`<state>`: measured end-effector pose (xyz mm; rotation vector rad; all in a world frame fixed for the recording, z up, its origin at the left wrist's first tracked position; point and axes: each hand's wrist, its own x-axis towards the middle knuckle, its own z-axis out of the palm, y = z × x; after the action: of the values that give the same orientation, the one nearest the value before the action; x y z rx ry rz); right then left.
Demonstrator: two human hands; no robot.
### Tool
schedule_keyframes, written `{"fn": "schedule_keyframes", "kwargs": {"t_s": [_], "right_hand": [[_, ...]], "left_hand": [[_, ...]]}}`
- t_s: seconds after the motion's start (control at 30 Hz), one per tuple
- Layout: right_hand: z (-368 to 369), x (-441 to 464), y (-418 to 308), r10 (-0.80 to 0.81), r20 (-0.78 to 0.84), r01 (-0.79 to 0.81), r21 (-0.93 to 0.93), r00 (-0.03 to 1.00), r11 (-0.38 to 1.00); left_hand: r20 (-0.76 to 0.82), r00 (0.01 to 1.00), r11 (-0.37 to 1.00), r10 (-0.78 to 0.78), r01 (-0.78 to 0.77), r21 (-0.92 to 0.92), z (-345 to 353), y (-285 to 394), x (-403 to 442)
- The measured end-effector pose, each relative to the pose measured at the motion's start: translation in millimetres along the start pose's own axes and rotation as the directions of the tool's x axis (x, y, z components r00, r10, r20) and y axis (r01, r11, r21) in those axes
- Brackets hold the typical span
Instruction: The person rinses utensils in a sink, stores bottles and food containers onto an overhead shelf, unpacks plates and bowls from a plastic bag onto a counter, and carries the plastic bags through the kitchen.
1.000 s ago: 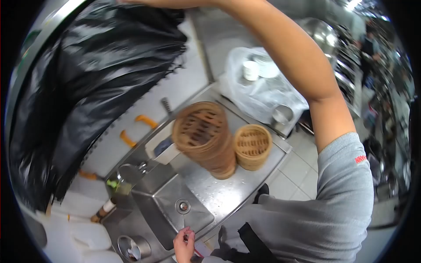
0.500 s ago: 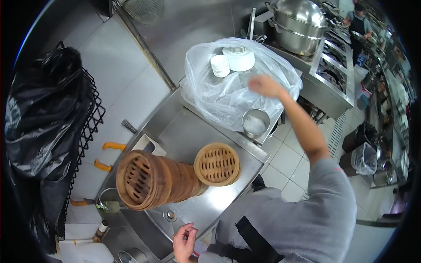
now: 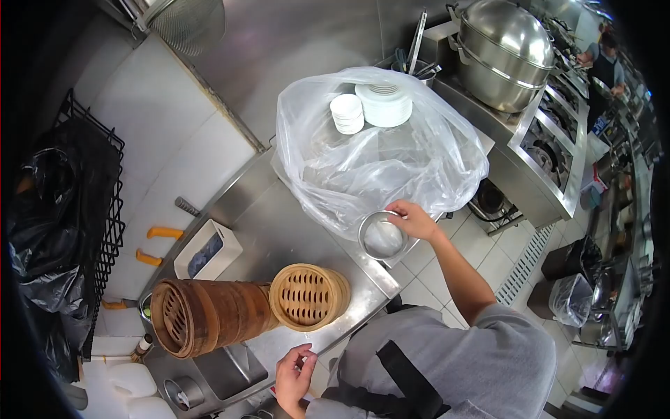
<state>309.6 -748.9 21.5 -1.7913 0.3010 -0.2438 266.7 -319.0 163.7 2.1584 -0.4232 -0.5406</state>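
Note:
My right hand (image 3: 413,221) pinches the rim of a small metal bowl (image 3: 382,237) that has something whitish and translucent inside. Low in the view, my left hand (image 3: 294,377) hangs in front of my body, palm up and fingers loosely curled, with nothing visible in it. Beside it, a round bamboo steamer (image 3: 309,297) stands on the steel counter (image 3: 262,202), touching a tall stack of darker bamboo steamers (image 3: 216,315). Beyond the bowl, clear plastic (image 3: 391,164) lies spread, with small white dishes (image 3: 347,114) and white plates (image 3: 384,106) stacked on it.
A sink (image 3: 230,370) lies below the stack, and a white container (image 3: 208,250) is behind it. Orange-handled tools (image 3: 165,232) are at the wall. A large lidded steel pot (image 3: 504,59) sits by the stove (image 3: 551,150). Another person (image 3: 606,70) stands far right.
My right hand has come down from high at the left, across the plastic, to the metal bowl's rim. The view has shifted toward the stove. My left hand stays low.

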Motion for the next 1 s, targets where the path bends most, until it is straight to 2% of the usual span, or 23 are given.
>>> {"fn": "schedule_keyframes", "kwargs": {"t_s": [0.1,0.17,0.3,0.33,0.43,0.57,0.6,0.63,0.7,0.77,0.87,0.9,0.93,1.0], "right_hand": [[-2.4,-5.3,-3.5,0.005,0.012,-0.005,0.014,1.000,1.000],[-3.4,-13.1,-1.5,-0.057,0.009,0.058,-0.047,0.998,0.997],[-12.1,-38.8,-2.4,-0.015,-0.062,0.012,-0.050,0.998,0.999],[-16.0,-46.6,-2.6,-0.001,-0.060,-0.001,-0.024,0.998,1.000],[-29.5,-58.3,5.4,0.045,-0.052,-0.045,-0.001,0.998,0.999],[-48.6,-35.0,-0.6,0.107,-0.058,-0.105,0.026,0.993,0.994],[-51.5,-20.4,2.8,0.063,-0.062,-0.060,0.039,0.996,0.997],[-54.0,-4.4,2.3,0.045,-0.034,-0.044,0.037,0.998,0.998],[-60.1,33.3,-1.8,0.049,0.009,-0.050,0.098,0.999,0.994],[-64.3,74.2,-2.9,0.001,0.089,-0.008,0.077,0.996,0.997],[-64.9,117.4,-22.9,-0.003,0.216,-0.005,0.036,0.976,0.999],[-68.2,129.0,-27.0,-0.061,0.271,0.061,0.009,0.961,0.998],[-72.4,134.0,-24.9,-0.100,0.328,0.112,-0.016,0.939,0.994],[-80.2,143.4,-16.2,-0.061,0.374,0.060,0.013,0.925,0.998]], "left_hand": [[-0.001,1.000,0.999,0.015,-0.015,-0.052,7.9,-18.6,2.3],[0.013,0.999,0.997,0.042,-0.041,-0.062,10.4,-23.0,8.2],[0.068,0.995,0.997,0.076,-0.074,-0.025,6.6,4.5,24.5],[0.064,0.992,0.993,0.108,-0.110,0.032,7.6,6.0,28.6],[0.088,0.986,0.988,0.144,-0.148,0.038,15.3,25.1,37.2],[0.133,0.987,0.996,0.085,-0.086,0.003,34.5,45.1,43.3],[0.140,0.979,0.989,0.148,-0.148,-0.011,40.7,44.8,46.9],[0.138,0.968,0.978,0.210,-0.208,-0.024,47.1,46.5,50.8],[0.071,0.988,0.990,0.140,-0.139,-0.015,60.0,57.5,59.5],[-0.038,0.996,0.994,0.082,-0.079,0.070,72.2,75.6,70.4],[-0.166,0.986,0.999,0.020,-0.026,-0.036,97.7,91.4,88.6],[-0.197,0.980,0.996,0.005,-0.024,-0.091,108.0,94.2,92.1],[-0.201,0.978,0.998,-0.060,0.056,-0.026,115.8,110.5,97.0],[-0.203,0.974,0.995,-0.102,0.095,-0.044,136.7,120.4,102.8]]}}
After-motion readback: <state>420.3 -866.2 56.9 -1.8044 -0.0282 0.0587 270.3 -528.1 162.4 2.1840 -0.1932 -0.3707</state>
